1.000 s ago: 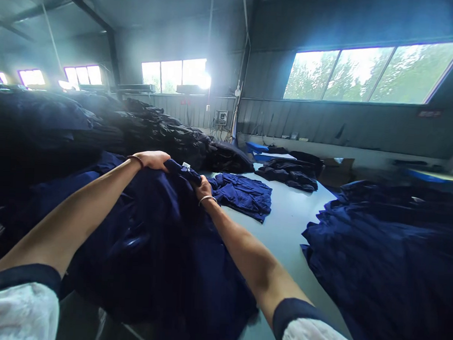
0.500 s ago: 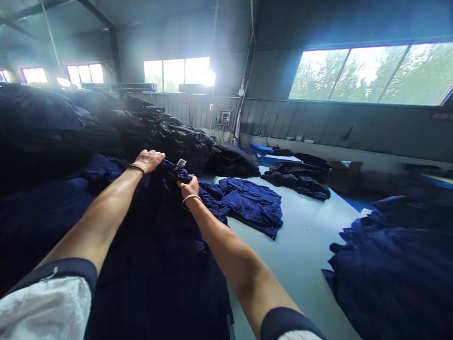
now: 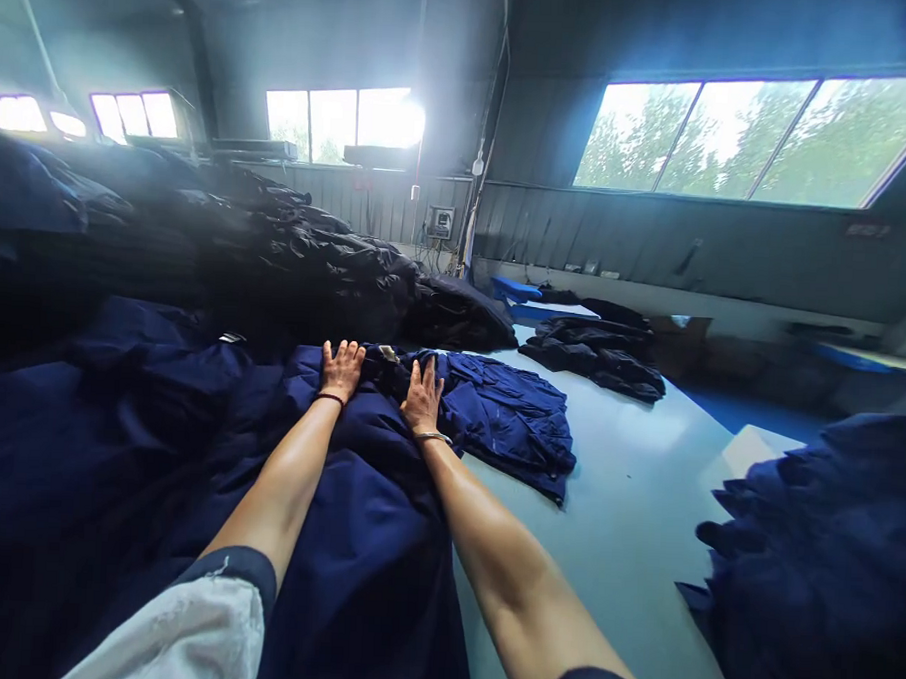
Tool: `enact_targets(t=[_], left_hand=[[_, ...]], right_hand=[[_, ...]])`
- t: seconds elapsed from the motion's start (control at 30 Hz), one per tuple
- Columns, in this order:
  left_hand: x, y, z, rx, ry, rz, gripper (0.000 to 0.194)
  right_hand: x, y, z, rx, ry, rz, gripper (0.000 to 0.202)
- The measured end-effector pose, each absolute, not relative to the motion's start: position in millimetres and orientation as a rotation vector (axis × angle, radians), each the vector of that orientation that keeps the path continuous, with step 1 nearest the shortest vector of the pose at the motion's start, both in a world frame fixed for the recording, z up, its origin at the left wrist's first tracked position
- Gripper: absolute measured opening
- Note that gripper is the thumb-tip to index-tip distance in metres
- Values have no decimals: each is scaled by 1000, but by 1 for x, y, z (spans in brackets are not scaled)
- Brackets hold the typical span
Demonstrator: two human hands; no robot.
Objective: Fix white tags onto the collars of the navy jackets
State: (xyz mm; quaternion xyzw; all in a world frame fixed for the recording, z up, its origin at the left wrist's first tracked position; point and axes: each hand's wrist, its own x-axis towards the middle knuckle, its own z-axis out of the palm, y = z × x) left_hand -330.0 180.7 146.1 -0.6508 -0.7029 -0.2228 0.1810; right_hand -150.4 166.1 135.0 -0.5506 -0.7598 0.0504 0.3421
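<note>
In the head view, a navy blue garment (image 3: 374, 516) is spread over the near part of the table and hangs toward me. My left hand (image 3: 342, 371) lies flat on its far end, fingers stretched out. To the right of it, my right hand (image 3: 422, 398) presses on the same cloth with fingers extended. A small pale label (image 3: 387, 354) shows between the two hands. Just beyond my right hand lies another crumpled navy garment (image 3: 514, 417), and whether it joins the first one I cannot tell.
Heaped dark garments (image 3: 307, 253) rise behind and to the left. A folded black pile (image 3: 594, 356) rests farther back on the pale table (image 3: 625, 527). At the right stands a stack of navy garments (image 3: 834, 556). Blue boards (image 3: 516, 290) lie near the wall.
Both hands have let go of the gathered cloth and now lie flat on it, lower and farther right. The garment is spread out more. The camera view has shifted slightly.
</note>
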Motion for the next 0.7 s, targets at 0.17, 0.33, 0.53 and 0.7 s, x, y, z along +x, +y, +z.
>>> enact_targets(t=[0.17, 0.33, 0.53, 0.7], left_hand=[[-344, 189, 97, -1826, -2217, -616, 60], [-343, 188, 99, -1895, -2304, -478, 63], [-338, 180, 135, -2013, -2375, -165, 64], [-314, 179, 178, -1952, -2440, -186, 60]], right_hand=[[-151, 179, 103, -1689, -2110, 350, 74], [-144, 188, 93, -1668, -2106, 723, 69], [-101, 196, 92, -1245, -1833, 839, 64], [-37, 189, 80, -1285, -1531, 768, 51]])
